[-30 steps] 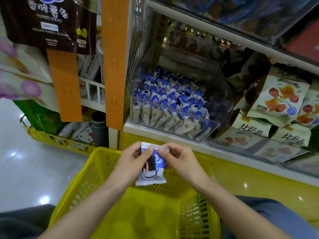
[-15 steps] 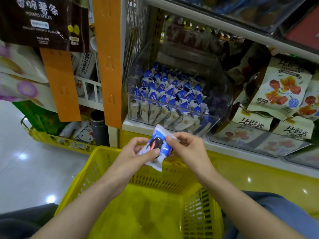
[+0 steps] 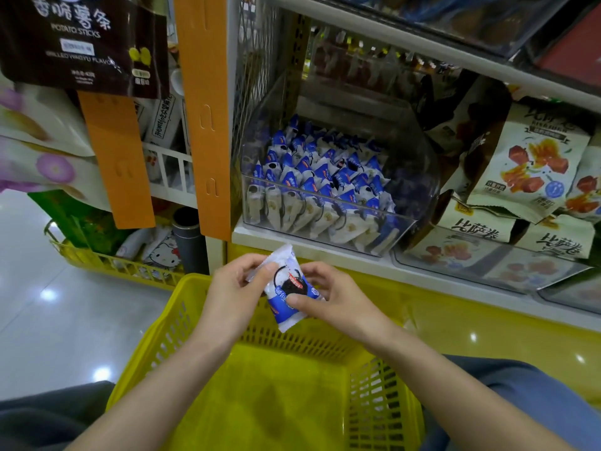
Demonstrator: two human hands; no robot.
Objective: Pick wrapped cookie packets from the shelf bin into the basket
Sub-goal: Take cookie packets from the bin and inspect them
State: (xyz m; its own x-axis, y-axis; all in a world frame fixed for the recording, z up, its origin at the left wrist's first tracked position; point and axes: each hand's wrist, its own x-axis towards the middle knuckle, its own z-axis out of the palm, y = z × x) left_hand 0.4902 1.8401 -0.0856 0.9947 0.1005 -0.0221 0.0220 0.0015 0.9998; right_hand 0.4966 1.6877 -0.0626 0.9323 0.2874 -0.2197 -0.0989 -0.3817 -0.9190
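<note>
A blue-and-white wrapped cookie packet (image 3: 287, 288) is held between both hands just above the far rim of the yellow basket (image 3: 260, 402). My left hand (image 3: 234, 294) pinches its upper left end. My right hand (image 3: 335, 301) pinches its right side with thumb and fingers. The packet lies tilted, picture side up. Behind it, on the shelf, a clear plastic bin (image 3: 325, 222) holds several more of the same packets (image 3: 318, 177). The basket's floor shows nothing in it.
An orange post (image 3: 205, 112) stands left of the bin. Snack bags (image 3: 527, 170) fill the shelf to the right. A dark potato-stick bag (image 3: 81, 40) hangs at the upper left. A low yellow rack (image 3: 107, 262) with goods sits by the glossy floor.
The packet has been turned in my hands from hanging upright to lying tilted with its picture side up. Both hands stayed over the basket's far rim.
</note>
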